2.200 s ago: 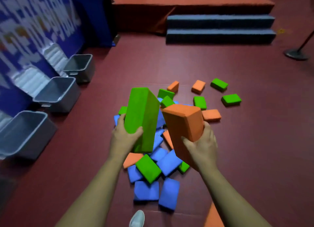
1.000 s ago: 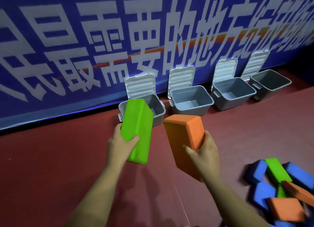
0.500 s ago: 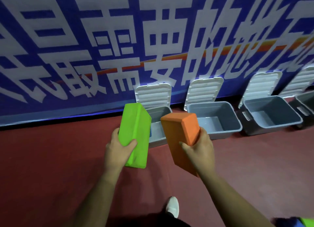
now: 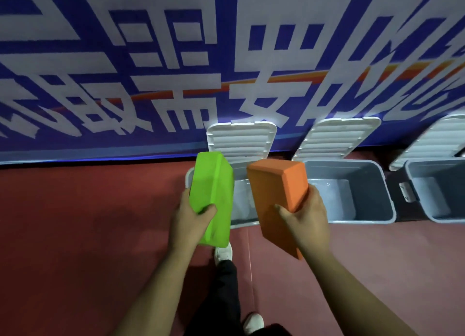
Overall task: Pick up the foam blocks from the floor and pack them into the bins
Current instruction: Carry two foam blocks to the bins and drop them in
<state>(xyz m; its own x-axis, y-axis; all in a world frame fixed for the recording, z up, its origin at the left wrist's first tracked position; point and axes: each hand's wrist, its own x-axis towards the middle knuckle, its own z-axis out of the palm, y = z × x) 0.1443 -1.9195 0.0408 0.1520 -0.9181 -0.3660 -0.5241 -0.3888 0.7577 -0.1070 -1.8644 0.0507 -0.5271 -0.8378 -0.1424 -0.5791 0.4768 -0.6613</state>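
Left hand (image 4: pixel 191 219) gripping green block (image 4: pixel 212 197), right hand (image 4: pixel 305 219) gripping orange block (image 4: pixel 274 192), above grey bin (image 4: pixel 242 219)

My left hand (image 4: pixel 193 222) grips the green block (image 4: pixel 214 197), upright. My right hand (image 4: pixel 304 219) grips the orange block (image 4: pixel 276 192), tilted. In view, both blocks overlap the leftmost bin (image 4: pixel 242 223), which stands open at the far edge of the floor (image 4: pixel 75 222), below the banner (image 4: pixel 100 71).

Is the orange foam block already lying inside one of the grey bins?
No, the right hand grips the orange foam block up in the air, so it rests in none of the grey bins.
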